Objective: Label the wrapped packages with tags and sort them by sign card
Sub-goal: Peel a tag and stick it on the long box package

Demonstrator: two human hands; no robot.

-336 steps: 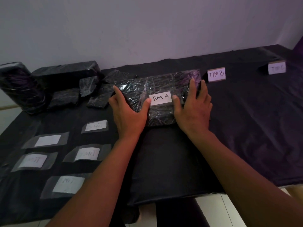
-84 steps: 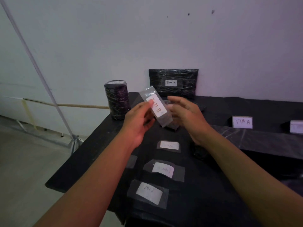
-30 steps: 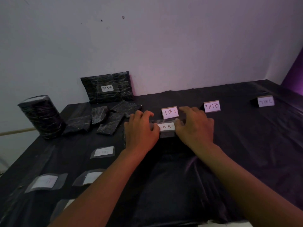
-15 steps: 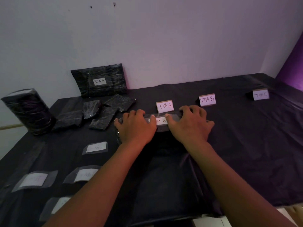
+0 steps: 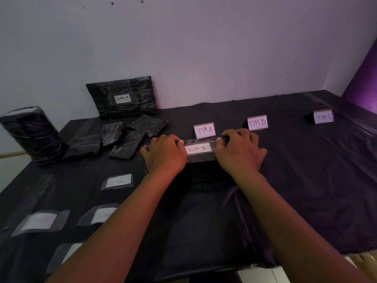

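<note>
A small black wrapped package (image 5: pixel 201 159) lies on the black-covered table (image 5: pixel 306 184), just in front of the TIM A sign card (image 5: pixel 204 130). A white tag reading TIM B (image 5: pixel 197 148) under clear tape sits on its top. My left hand (image 5: pixel 165 156) covers the package's left end and my right hand (image 5: pixel 239 154) its right end. The fingers of both curl over the far edge, with the thumbs at the tag's two ends. The TIM B sign card (image 5: pixel 257 122) and TIM C sign card (image 5: pixel 323 117) stand further right.
A large package tagged TIM A (image 5: pixel 124 98) leans on the wall at the back left. Several untagged black packages (image 5: pixel 130 137) and a wrapped cylinder (image 5: pixel 32 135) lie left of it. Loose taped tags (image 5: pixel 119 181) lie at the front left.
The TIM B tag, held in the air 2.8 s ago, now lies on the small package on the table. In the last half second my hands have barely moved.
</note>
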